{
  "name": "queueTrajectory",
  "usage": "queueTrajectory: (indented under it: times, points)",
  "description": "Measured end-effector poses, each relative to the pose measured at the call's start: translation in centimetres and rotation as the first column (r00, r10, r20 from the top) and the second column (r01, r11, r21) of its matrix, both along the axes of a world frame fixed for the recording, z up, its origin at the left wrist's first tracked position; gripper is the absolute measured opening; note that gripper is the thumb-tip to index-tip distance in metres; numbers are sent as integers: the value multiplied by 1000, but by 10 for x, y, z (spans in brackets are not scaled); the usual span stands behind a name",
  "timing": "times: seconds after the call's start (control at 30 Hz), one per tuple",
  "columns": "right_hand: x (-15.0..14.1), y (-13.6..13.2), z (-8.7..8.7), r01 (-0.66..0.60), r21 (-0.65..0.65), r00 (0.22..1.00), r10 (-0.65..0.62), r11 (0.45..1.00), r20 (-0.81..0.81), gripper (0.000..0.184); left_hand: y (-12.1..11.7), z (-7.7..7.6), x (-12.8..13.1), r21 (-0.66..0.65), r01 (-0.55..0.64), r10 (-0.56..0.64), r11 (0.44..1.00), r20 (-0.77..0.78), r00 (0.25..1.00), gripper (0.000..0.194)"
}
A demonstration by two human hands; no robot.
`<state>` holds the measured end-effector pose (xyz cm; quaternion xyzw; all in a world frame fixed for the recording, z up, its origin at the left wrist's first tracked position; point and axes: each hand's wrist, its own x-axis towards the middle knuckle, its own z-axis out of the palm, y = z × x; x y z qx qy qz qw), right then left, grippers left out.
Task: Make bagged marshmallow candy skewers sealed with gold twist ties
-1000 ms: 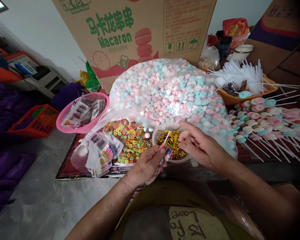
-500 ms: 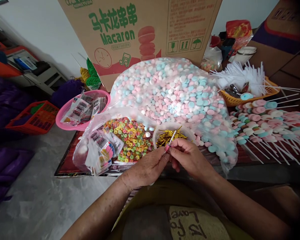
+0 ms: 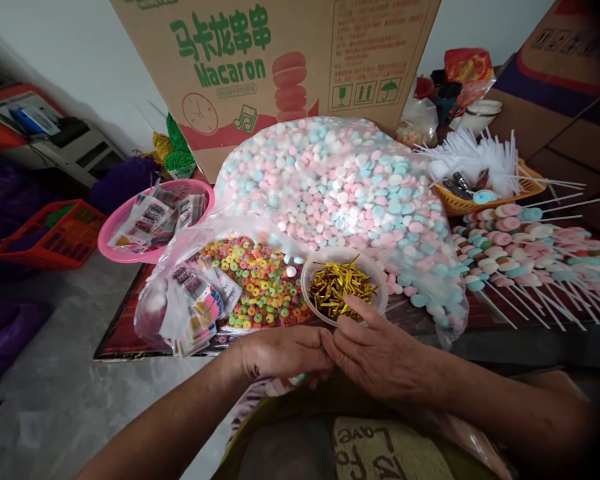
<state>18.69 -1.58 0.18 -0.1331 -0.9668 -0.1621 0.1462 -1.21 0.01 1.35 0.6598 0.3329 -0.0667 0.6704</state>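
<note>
My left hand [image 3: 287, 351] is closed, back upward, around a bagged marshmallow skewer [image 3: 284, 385]. Only a bit of its pink, white and blue shows below the palm; the stick is hidden. My right hand [image 3: 385, 353] meets the left at the fingertips. Its index finger stretches over the front rim of a clear round tub [image 3: 307, 297], while the thumb and other fingers bend together against the left hand; what they pinch, if anything, is hidden. Gold twist ties [image 3: 340, 283] fill the tub. Left of it lie ring-shaped gummies [image 3: 265, 283] and a stack of printed bags [image 3: 193, 310].
A large plastic bag of pastel marshmallows [image 3: 325, 180] covers the table's middle, before a macaron carton [image 3: 230, 107]. Finished skewers [image 3: 525, 253] lie at right, under an orange basket of white sticks [image 3: 480, 200]. At left, a pink basket [image 3: 110, 247] holds more printed bags.
The right hand came from above the tub to the left hand's fingertips, then its index finger stretched out. The left hand turned palm down, and the white stick went out of sight.
</note>
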Motion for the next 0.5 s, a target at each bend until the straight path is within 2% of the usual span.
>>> queueTrajectory:
  times: [0.03, 0.07, 0.1, 0.13, 0.17, 0.2, 0.23, 0.27, 0.3, 0.33, 0.37, 0.4, 0.43, 0.47, 0.5]
  points:
    - [-1, -3, -3, 21, -47, 1000, -20, 999, 20, 27, -1, 1, 2, 63, 40, -38, 997, -41, 998, 21]
    - [-1, -6, -5, 68, -134, 997, -63, 989, 38, 24, -3, 3, 5, 206, 71, -51, 976, -101, 994, 19]
    - [-2, -8, -6, 142, -271, 990, -132, 952, 53, 21, -5, 4, 8, 395, 111, -46, 912, -170, 984, 17]
    - [-2, -9, -6, 218, -450, 975, -211, 866, 67, 21, -8, 5, 10, 586, 152, -16, 796, -231, 973, 16]
    - [-2, -8, -3, 272, -642, 954, -287, 717, 83, 22, -11, 5, 13, 742, 179, 33, 646, -261, 965, 17]
    - [-1, -5, 1, 283, -806, 933, -346, 520, 105, 24, -13, 5, 14, 851, 180, 79, 494, -250, 965, 19]
    - [0, 0, 7, 254, -914, 920, -370, 316, 127, 28, -15, 3, 14, 918, 149, 103, 368, -200, 974, 22]
    - [1, 7, 14, 213, -964, 921, -363, 157, 144, 32, -17, 1, 13, 955, 83, 113, 283, -119, 986, 25]
    - [4, 16, 21, 200, -975, 922, -355, 93, 155, 36, -18, -1, 12, 969, -13, 131, 246, -20, 991, 27]
    - [6, 27, 27, 238, -959, 915, -366, 157, 167, 38, -18, -4, 11, 959, -129, 172, 253, 86, 981, 28]
    - [8, 40, 31, 306, -905, 901, -396, 296, 175, 39, -17, -6, 11, 919, -260, 246, 296, 189, 951, 28]
    - [10, 53, 31, 404, -776, 871, -463, 484, 164, 37, -17, -8, 11, 846, -401, 353, 352, 277, 894, 26]
    - [11, 65, 29, 492, -586, 844, -517, 644, 140, 31, -16, -10, 11, 740, -540, 476, 400, 336, 813, 24]
    - [11, 76, 24, 537, -448, 829, -546, 715, 121, 25, -16, -11, 13, 610, -664, 592, 431, 364, 719, 22]
    - [11, 86, 17, 559, -338, 823, -556, 757, 114, 22, -15, -11, 15, 470, -763, 688, 444, 366, 626, 22]
